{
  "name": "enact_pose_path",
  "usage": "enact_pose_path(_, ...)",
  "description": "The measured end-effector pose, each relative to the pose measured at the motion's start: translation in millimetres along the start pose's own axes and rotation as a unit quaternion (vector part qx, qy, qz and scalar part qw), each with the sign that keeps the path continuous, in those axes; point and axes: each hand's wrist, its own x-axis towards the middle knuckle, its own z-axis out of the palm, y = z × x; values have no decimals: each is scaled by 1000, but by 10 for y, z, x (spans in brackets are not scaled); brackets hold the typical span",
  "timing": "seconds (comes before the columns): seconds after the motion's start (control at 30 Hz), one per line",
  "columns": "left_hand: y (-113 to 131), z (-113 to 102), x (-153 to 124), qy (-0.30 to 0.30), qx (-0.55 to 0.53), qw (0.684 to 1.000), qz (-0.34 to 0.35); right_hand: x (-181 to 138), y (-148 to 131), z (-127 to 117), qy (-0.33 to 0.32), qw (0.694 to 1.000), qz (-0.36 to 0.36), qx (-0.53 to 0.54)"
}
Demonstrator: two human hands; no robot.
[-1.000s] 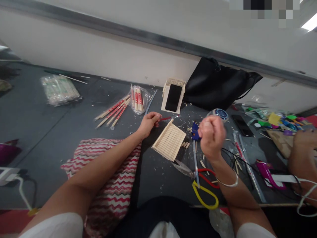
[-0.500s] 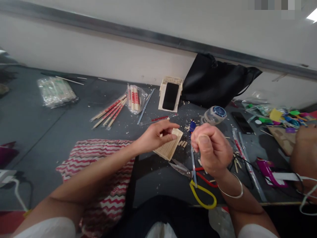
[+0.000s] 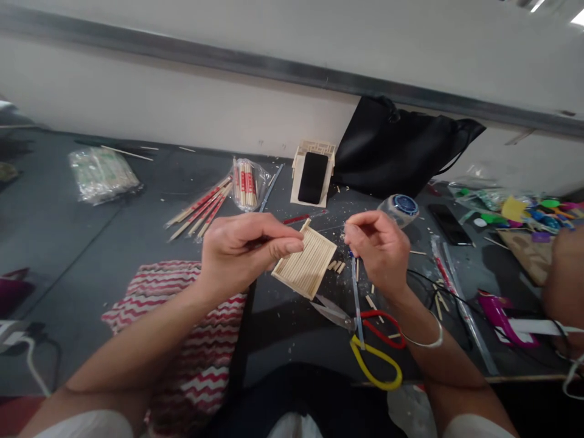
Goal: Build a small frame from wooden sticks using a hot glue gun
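Observation:
My left hand (image 3: pixel 241 249) grips the left edge of a small flat panel of glued wooden sticks (image 3: pixel 306 263), lifted a little over the dark floor mat (image 3: pixel 114 225). My right hand (image 3: pixel 378 249) hovers just right of the panel, fingers curled in a pinch on something too small to make out; a bangle sits on that wrist. Below the panel lie scissors with red and yellow handles (image 3: pixel 365 334) and a thin blue stick (image 3: pixel 356 298). Short cut stick pieces (image 3: pixel 336 266) lie beside the panel.
Red-wrapped chopsticks (image 3: pixel 201 210), a bag of sticks (image 3: pixel 246 182), a phone on a stick-built stand (image 3: pixel 312 176), a black bag (image 3: pixel 401 152), a blue-lidded jar (image 3: pixel 399 208). A striped cloth (image 3: pixel 201 340) covers my left knee. Another person's arm (image 3: pixel 563 280) and a purple glue gun (image 3: pixel 497 316) are at right.
My left hand came back from the red tool near the stand and took hold of the stick panel. My right hand dropped from a raised fist to a pinch beside the panel.

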Motion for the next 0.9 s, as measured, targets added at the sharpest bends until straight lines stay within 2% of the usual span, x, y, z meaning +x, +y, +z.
enact_pose_path(0.07,-39,53,-18,-9,-49,998,-40,-34,-46,2,-22,1000,-3,10)
enact_pose_path(0.13,-129,146,-17,-43,-112,987,-112,-77,-92,11,-43,999,-28,-6)
enact_pose_path(0.2,-245,252,-4,-90,-181,960,-195,-115,-115,34,-58,995,-67,-38)
enact_pose_path(0.33,-437,397,15,-146,-269,907,-290,-154,-51,114,-90,982,-132,-98)
enact_pose_path(0.47,-502,439,-24,-161,-329,874,-319,-169,88,188,-113,965,-160,-173)
enact_pose_path(0.63,-483,462,-97,-162,-411,828,-346,-190,175,225,-76,938,-242,-237)
enact_pose_path(0.7,-464,446,-86,-184,-434,805,-360,-178,183,210,-55,932,-268,-238)
enact_pose_path(0.8,-436,391,-29,-230,-464,772,-368,-116,190,147,-19,949,-226,-219)
enact_pose_path(0.9,-425,348,14,-226,-471,776,-354,-37,189,68,11,974,-135,-182)
